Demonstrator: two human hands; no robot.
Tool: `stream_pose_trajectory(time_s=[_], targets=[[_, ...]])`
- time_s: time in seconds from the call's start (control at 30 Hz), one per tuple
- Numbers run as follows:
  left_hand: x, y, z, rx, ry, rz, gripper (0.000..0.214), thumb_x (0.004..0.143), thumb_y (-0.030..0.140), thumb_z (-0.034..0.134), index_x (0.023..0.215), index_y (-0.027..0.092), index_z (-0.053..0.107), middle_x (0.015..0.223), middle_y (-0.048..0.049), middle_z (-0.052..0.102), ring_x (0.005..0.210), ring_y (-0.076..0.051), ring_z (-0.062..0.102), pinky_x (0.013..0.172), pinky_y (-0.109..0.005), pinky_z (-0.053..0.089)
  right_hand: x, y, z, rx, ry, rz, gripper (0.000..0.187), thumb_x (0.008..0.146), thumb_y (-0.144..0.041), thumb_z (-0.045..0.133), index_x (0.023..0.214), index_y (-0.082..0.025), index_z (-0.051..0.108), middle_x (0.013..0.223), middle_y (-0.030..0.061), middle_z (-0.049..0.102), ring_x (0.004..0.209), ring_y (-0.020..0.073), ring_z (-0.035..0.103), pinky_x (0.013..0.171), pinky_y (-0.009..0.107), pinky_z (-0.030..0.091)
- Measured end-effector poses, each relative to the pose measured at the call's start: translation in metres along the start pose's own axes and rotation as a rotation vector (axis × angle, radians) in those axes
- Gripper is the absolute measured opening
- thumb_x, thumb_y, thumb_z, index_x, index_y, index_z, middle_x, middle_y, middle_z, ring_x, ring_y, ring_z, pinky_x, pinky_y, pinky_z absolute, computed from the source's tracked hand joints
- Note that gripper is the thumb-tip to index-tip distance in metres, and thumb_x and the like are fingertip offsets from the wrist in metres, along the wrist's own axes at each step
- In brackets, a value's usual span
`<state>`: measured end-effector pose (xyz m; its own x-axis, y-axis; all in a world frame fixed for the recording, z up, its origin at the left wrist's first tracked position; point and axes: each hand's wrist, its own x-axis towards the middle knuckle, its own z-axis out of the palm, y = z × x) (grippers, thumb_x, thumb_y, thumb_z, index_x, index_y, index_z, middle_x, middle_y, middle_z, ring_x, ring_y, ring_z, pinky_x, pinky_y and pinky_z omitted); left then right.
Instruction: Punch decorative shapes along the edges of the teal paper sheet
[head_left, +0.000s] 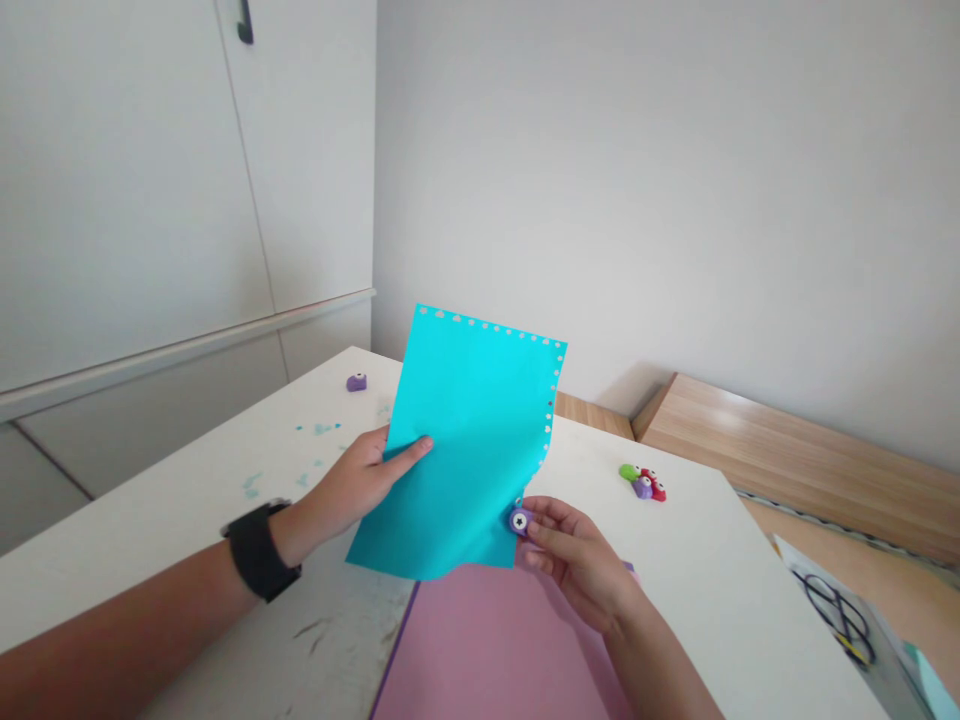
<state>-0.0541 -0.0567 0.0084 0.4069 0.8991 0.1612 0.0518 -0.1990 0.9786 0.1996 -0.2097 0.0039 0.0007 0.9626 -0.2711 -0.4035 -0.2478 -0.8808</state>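
Note:
A sheet of turquoise paper (472, 400) is held up above the table, with small shaped holes along its top edge and down its right edge. My left hand (379, 470) grips the sheet's left side, thumb on the front and the other fingers hidden behind. At the lower right edge, my right hand (574, 550) holds a small purple craft punch (519, 521) with a star mark on its white button. The punch sits over the paper's edge. Whether it is pressed down I cannot tell.
Another purple punch (356, 382) lies at the table's far left, near scattered turquoise paper bits (322, 429). Several green, red and purple punches (643, 483) cluster at right. Pink sheets (495, 650) lie below the paper. A wooden surface (787, 450) and a black cable (832, 610) are beyond.

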Motion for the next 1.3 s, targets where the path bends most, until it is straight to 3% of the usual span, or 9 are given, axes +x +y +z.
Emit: stream_pose_trajectory(time_s=[0.13, 0.3, 0.57, 0.73, 0.83, 0.93, 1.13, 1.3], targets=[[-0.001, -0.001, -0.001, 0.004, -0.011, 0.003, 0.057, 0.083, 0.058, 0.063, 0.129, 0.026, 0.063, 0.131, -0.0056, 0.066, 0.113, -0.034, 0.066, 0.094, -0.044, 0.056, 0.002, 0.001, 0.0, 0.042, -0.064, 0.051, 0.036, 0.075, -0.031, 0.082, 0.105, -0.016, 0.069, 0.1, 0.0074, 0.07, 0.077, 0.0117, 0.064, 0.054, 0.015, 0.049], [-0.002, 0.0, 0.0, 0.016, -0.017, 0.003, 0.055, 0.083, 0.057, 0.063, 0.128, 0.026, 0.064, 0.13, -0.005, 0.066, 0.109, -0.033, 0.068, 0.094, -0.044, 0.055, 0.004, 0.001, 0.005, 0.053, -0.053, 0.048, 0.037, 0.071, -0.027, 0.084, 0.102, -0.015, 0.069, 0.096, 0.0066, 0.069, 0.069, 0.0096, 0.061, 0.044, 0.013, 0.044], [-0.002, 0.0, 0.0, 0.046, -0.035, 0.008, 0.052, 0.084, 0.055, 0.063, 0.126, 0.024, 0.065, 0.132, -0.0047, 0.065, 0.112, -0.031, 0.066, 0.098, -0.042, 0.053, 0.004, 0.002, 0.011, -0.01, -0.069, 0.059, 0.034, 0.071, -0.021, 0.085, 0.1, -0.011, 0.072, 0.089, 0.0066, 0.069, 0.062, 0.0066, 0.058, 0.043, 0.012, 0.041], [-0.002, -0.003, -0.002, 0.06, -0.055, 0.01, 0.053, 0.087, 0.053, 0.06, 0.13, 0.023, 0.062, 0.133, -0.0063, 0.064, 0.11, -0.031, 0.067, 0.095, -0.043, 0.055, 0.004, 0.004, 0.009, -0.006, -0.088, 0.015, 0.042, 0.073, -0.025, 0.083, 0.11, -0.016, 0.067, 0.094, 0.007, 0.068, 0.076, 0.0154, 0.066, 0.042, 0.015, 0.04], [-0.001, -0.005, -0.002, 0.096, -0.032, 0.046, 0.052, 0.088, 0.053, 0.059, 0.13, 0.023, 0.062, 0.133, -0.0065, 0.064, 0.11, -0.032, 0.067, 0.095, -0.043, 0.054, 0.004, 0.004, 0.008, -0.02, -0.088, -0.014, 0.038, 0.076, -0.027, 0.08, 0.11, -0.016, 0.066, 0.091, 0.0063, 0.067, 0.07, 0.014, 0.064, 0.041, 0.016, 0.037], [0.001, -0.006, -0.003, 0.169, 0.022, 0.094, 0.049, 0.087, 0.054, 0.058, 0.123, 0.022, 0.066, 0.13, -0.007, 0.067, 0.11, -0.033, 0.066, 0.097, -0.044, 0.052, 0.002, 0.003, 0.007, -0.024, -0.054, -0.05, 0.033, 0.079, -0.028, 0.078, 0.108, -0.016, 0.067, 0.088, 0.0053, 0.067, 0.064, 0.0117, 0.061, 0.048, 0.019, 0.04], [0.001, -0.003, -0.005, 0.27, 0.081, 0.163, 0.046, 0.089, 0.054, 0.056, 0.119, 0.021, 0.069, 0.124, -0.0063, 0.07, 0.11, -0.032, 0.066, 0.1, -0.043, 0.049, 0.0, 0.001, 0.008, -0.039, 0.021, -0.109, 0.034, 0.073, -0.026, 0.082, 0.104, -0.015, 0.07, 0.093, 0.0068, 0.07, 0.08, 0.016, 0.062, 0.077, 0.03, 0.048], [0.0, -0.001, -0.005, 0.317, 0.105, 0.164, 0.046, 0.089, 0.055, 0.055, 0.117, 0.021, 0.07, 0.12, -0.0066, 0.072, 0.106, -0.033, 0.067, 0.097, -0.044, 0.051, 0.0, 0.002, 0.009, -0.051, 0.031, -0.131, 0.036, 0.069, -0.024, 0.085, 0.101, -0.016, 0.071, 0.091, 0.0049, 0.07, 0.079, 0.0149, 0.059, 0.08, 0.031, 0.046]])
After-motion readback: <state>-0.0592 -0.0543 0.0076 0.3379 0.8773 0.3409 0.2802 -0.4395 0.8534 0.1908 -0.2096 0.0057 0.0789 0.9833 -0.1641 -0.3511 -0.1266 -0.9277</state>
